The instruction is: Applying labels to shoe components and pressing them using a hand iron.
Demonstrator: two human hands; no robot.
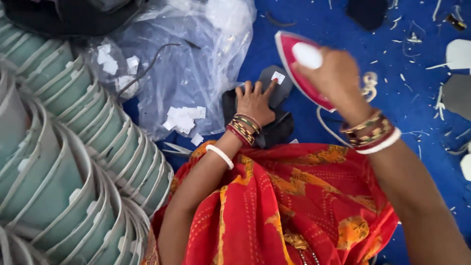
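Left hand point(255, 103) lay flat, open, pinning a dark piece point(274, 81), its white label point(278, 77) placed. Right hand point(329, 73) gripped the iron point(294, 54), tilted up, label apparently not yet pressed.

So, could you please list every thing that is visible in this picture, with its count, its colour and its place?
iron: one, pink and white, upper centre, lifted
dark fabric pieces: small pile, black-grey, centre
white tag: one, on top piece
loose tags: many, white, on plastic
plastic sheet: one, clear, upper left
stacked curved pieces: many, pale green, left
blue mat: one, beneath everything
red-orange garment: one, lower centre
left hand: presses the fabric
right hand: grips the iron
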